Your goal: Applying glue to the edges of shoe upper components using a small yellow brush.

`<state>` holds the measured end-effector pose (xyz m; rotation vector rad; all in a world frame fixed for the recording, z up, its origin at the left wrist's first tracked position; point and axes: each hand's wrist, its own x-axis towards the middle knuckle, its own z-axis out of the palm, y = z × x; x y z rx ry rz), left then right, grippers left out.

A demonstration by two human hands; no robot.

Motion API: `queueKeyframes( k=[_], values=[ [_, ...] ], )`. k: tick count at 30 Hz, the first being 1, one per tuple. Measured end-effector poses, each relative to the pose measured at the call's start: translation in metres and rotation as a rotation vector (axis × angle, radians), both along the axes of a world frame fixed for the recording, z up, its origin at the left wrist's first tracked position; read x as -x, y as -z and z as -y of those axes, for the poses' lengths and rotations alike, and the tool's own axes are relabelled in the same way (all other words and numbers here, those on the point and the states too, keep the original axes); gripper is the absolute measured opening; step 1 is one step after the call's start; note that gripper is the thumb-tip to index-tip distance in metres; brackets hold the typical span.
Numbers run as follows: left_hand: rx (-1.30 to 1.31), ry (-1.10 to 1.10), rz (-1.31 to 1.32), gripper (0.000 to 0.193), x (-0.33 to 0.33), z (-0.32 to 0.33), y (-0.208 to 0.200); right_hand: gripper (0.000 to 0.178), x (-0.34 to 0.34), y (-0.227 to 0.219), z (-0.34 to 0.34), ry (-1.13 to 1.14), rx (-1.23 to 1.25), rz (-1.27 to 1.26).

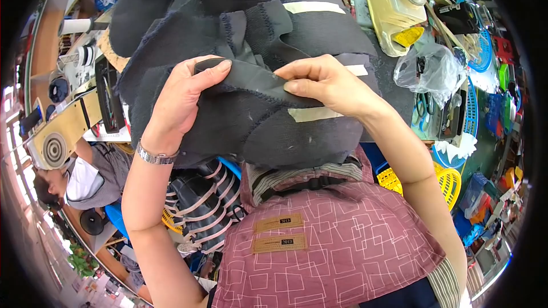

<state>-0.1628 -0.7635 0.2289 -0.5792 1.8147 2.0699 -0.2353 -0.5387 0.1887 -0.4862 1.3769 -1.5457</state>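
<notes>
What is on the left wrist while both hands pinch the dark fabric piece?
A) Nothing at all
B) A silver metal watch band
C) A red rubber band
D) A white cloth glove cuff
B: a silver metal watch band circles the wrist just below the left hand, which pinches the dark fabric piece opposite the right hand.
</notes>
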Motion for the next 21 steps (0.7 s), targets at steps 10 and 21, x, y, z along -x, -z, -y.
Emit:
queueKeyframes(
  k=[10, 21],
  values=[
    [0.483, 0.212, -0.133, 0.019, -0.023, -0.019, -0.02, 0.019, -0.044, 0.002, -0.018, 0.228, 0.072, -1.176],
    [0.549, 0.405, -0.679, 0.017, -0.051, -0.016, -0.025, 0.03, -0.072, 0.004, -0.028, 0.212, 0.032, -1.354]
  ],
)
